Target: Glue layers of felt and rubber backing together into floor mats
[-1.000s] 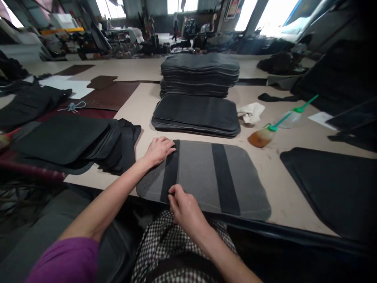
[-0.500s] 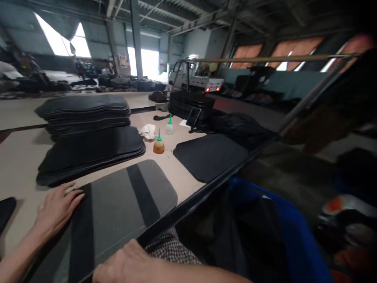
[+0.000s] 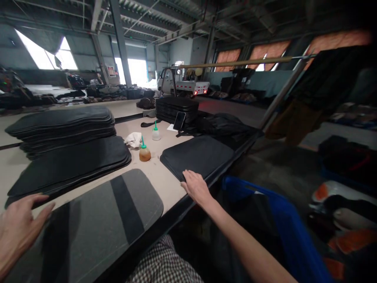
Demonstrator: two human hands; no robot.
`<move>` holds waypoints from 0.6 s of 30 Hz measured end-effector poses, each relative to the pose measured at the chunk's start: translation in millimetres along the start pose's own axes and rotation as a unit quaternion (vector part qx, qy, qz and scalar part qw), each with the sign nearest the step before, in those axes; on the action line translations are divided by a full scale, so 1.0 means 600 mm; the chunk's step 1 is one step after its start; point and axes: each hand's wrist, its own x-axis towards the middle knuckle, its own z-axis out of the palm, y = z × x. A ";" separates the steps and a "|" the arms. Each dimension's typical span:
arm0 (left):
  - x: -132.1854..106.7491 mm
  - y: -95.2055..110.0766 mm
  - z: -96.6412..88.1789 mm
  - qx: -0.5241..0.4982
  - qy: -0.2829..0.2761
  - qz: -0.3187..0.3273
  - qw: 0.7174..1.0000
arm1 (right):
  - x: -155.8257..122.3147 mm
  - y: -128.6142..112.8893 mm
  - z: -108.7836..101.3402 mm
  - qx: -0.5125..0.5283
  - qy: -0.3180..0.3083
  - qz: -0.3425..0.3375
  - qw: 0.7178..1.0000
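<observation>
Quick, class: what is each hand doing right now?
Left hand: open, flat on the grey mat, holding nothing.
Right hand: open, fingers at the black mat edge, no grip closed.

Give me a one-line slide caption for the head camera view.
Left hand rests on a grey mat while the right hand touches a black mat on the table.

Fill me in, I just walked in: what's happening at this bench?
A person sits at a long worktable. Their left hand rests flat on a grey mat with two dark strips. Their right hand reaches to the near edge of a black mat lying further right. Stacks of black mats and two green-capped glue bottles sit behind.
</observation>
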 end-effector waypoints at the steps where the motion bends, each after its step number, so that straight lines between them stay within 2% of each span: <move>1: -0.003 0.021 -0.008 0.005 0.002 0.007 1.000 | -0.003 0.000 0.002 0.006 0.004 -0.001 1.000; 5: -0.024 0.141 -0.031 -0.053 0.012 0.088 0.995 | -0.009 -0.005 -0.003 0.049 0.028 0.008 0.998; 7: -0.037 0.202 -0.034 -0.104 0.024 0.122 0.987 | -0.011 -0.003 -0.008 0.085 0.041 0.010 0.995; 9: -0.048 0.256 -0.032 -0.160 0.012 0.146 0.976 | -0.014 0.003 -0.011 0.128 0.059 0.014 0.990; 11: -0.058 0.308 -0.028 -0.213 -0.025 0.152 0.965 | -0.019 0.006 -0.014 0.174 0.080 0.023 0.981; 14: -0.069 0.387 -0.022 -0.300 -0.114 0.120 0.940 | -0.027 0.002 -0.019 0.248 0.112 0.034 0.962; 16: -0.073 0.439 -0.016 -0.366 -0.191 0.074 0.908 | -0.031 -0.008 -0.023 0.292 0.127 0.033 0.947; 18: -0.073 0.484 -0.007 -0.428 -0.265 0.028 0.864 | -0.031 -0.021 -0.024 0.327 0.135 0.037 0.935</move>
